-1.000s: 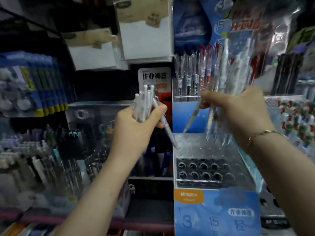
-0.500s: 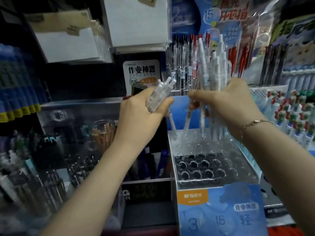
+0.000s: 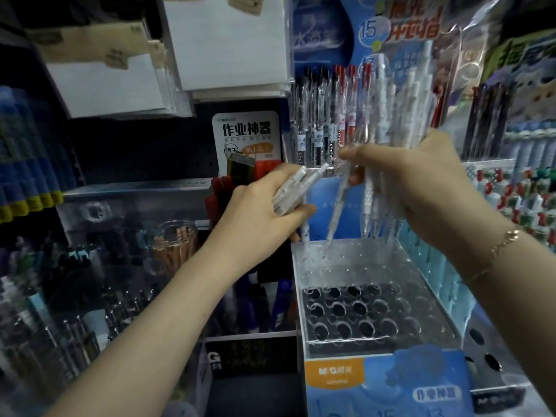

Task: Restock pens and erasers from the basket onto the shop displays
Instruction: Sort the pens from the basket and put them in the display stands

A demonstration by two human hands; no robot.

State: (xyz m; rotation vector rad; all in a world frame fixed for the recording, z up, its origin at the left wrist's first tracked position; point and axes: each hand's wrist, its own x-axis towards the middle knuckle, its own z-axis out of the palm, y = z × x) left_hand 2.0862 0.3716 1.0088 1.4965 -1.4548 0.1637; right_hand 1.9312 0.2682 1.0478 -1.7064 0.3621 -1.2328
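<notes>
My left hand (image 3: 258,218) grips a small bundle of white clear pens (image 3: 288,191) with their caps pointing up and right. One pen from that hand points down with its tip at the back left holes of the clear display rack (image 3: 421,323). My right hand (image 3: 421,188) holds a larger fan of the same white pens (image 3: 397,115) upright above the rack's back row. Between its thumb and fingers one pen (image 3: 338,203) slants down toward the rack. The rack's rows of holes stand mostly without pens.
Behind the rack hangs a row of red and black capped pens (image 3: 325,115). Notepads (image 3: 228,40) hang above left. A jar of pencils (image 3: 174,248) and trays of dark pens (image 3: 90,311) fill the left shelf. Correction tapes (image 3: 517,194) crowd the right.
Both hands have dropped closer to the rack. The left bundle has tilted over to the right, and a pen from each hand now points down at the rack's back left holes.
</notes>
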